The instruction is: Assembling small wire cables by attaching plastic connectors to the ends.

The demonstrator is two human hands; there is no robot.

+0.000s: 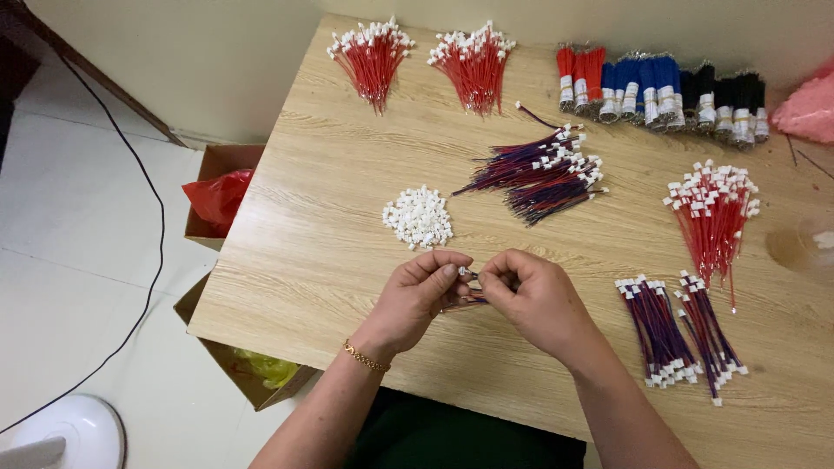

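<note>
The wooden table [365, 260] carries all stock, and both hands work over its near edge. Beyond the hands and to their right lies the pile of finished red-and-blue leads [539, 174], its long axis slanting away toward the right. Farther out, two fans of red wires [373, 56] spread along the far edge. To the right of the right hand, two bundles of paired leads [682, 334] lie with their long axis running toward the person. Just beyond the left hand sits the heap of white connector housings [419, 217]; the left hand is the nearer one to it.

The left hand [417, 300] is closed, thumb and forefinger pinching a small white housing [465, 273]. The right hand [530, 300] is closed likewise, pinching the wire pair [465, 300] close to that housing. The wire pair trails from the pinch back under the left hand, roughly crosswise to the person. Both sets of fingertips meet at the housing, touching or nearly so.
</note>
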